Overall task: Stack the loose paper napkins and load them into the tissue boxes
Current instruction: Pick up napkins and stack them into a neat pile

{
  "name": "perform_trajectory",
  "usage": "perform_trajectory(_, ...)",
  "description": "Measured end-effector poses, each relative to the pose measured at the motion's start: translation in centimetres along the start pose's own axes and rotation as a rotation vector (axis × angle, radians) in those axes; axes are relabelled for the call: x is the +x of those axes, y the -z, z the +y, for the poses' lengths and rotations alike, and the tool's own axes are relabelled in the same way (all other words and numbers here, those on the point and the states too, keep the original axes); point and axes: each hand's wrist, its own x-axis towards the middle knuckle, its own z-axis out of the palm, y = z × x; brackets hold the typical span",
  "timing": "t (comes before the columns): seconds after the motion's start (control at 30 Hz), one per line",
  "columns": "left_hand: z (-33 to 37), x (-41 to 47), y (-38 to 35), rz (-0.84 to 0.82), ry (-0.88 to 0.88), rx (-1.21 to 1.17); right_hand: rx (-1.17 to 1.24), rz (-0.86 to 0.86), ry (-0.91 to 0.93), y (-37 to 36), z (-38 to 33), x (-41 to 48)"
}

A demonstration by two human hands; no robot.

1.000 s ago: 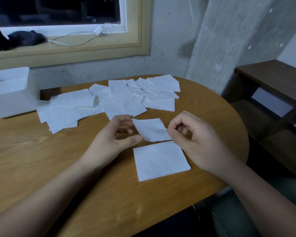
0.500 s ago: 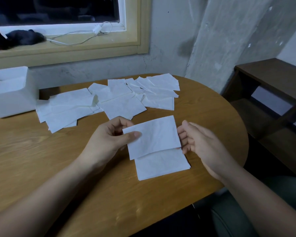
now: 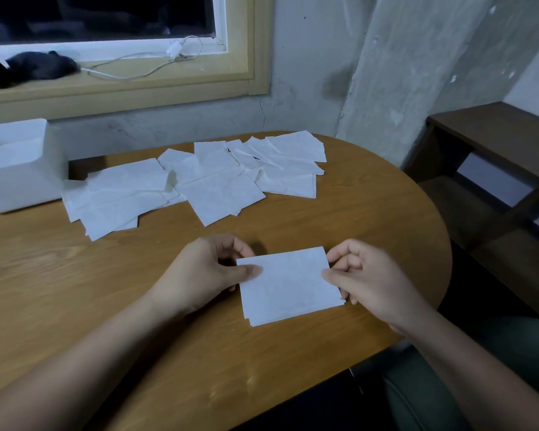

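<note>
A small stack of white napkins (image 3: 288, 286) lies on the wooden table (image 3: 106, 306) in front of me. My left hand (image 3: 210, 272) pinches the top napkin at its left edge, thumb on top. At the stack's right edge my right hand (image 3: 363, 276) pinches it, fingers curled. Several loose napkins (image 3: 196, 185) lie scattered and overlapping across the far half of the table. A white tissue box (image 3: 19, 166) stands open at the far left.
A window sill (image 3: 122, 85) behind the table carries a white cable and a dark bundle. A dark wooden shelf unit (image 3: 492, 169) stands to the right of the table. The rounded table edge runs close to my lap.
The napkin that my hands held up above the table now lies flat on the stack. Both hands have come down to its side edges.
</note>
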Motion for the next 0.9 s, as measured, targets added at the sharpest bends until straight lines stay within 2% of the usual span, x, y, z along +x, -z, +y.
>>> perform_trajectory(0.17,-0.5,0.2,0.1,0.019,-0.006,0.183,-0.12,0.019,0.025,-0.1,0.3,0.4)
perform_trajectory(0.43,-0.9,0.6,0.4,0.058,-0.002,0.214,-0.231,0.032,0.095,0.2,0.9,0.8)
perform_trajectory(0.57,-1.5,1.1,1.1,0.169,-0.033,0.245,-0.337,0.185,0.188,0.1,1.7,0.8)
perform_trajectory(0.67,-2.0,1.6,1.5,0.247,-0.088,0.355,-0.354,0.288,0.264,-0.4,2.6,0.8)
perform_trajectory(0.83,-3.2,2.6,2.1,0.354,-0.236,0.546,-0.332,0.355,0.291,-0.9,3.5,0.9)
perform_trajectory(0.9,-3.7,2.9,2.2,0.379,-0.245,0.677,-0.369,0.367,0.315,-1.1,3.6,0.9)
